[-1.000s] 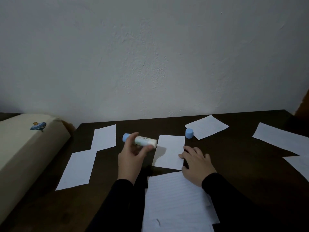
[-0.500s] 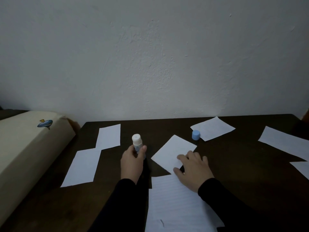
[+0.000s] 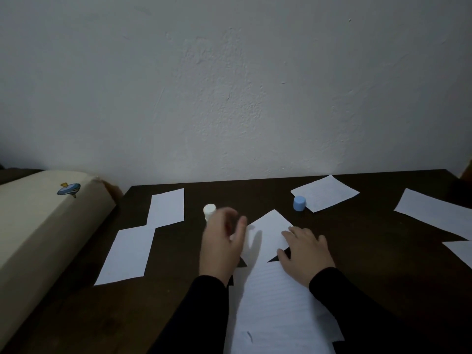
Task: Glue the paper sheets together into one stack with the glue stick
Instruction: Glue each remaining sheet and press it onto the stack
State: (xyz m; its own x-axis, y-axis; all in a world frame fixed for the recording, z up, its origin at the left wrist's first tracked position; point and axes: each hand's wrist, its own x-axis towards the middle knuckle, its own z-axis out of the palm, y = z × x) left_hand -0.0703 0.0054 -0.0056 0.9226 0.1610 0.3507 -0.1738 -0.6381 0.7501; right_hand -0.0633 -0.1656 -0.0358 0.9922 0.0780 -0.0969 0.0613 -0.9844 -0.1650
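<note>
While the lined stack [image 3: 275, 302] lies at the table's [image 3: 383, 264] near edge between your sleeves, your right hand [image 3: 306, 254] rests flat with straight fingers on the turned small sheet [image 3: 268, 231] just beyond it, and your left hand [image 3: 222, 241], blurred, hangs loosely curled and holds nothing. Just past that left hand the glue stick [image 3: 209, 210] stands upright and uncapped, its blue cap [image 3: 299, 203] well to the right, touching a sheet near the far edge [image 3: 325, 192]. Two more sheets [image 3: 143, 233] lie toward the left edge and others [image 3: 439, 213] toward the right.
</note>
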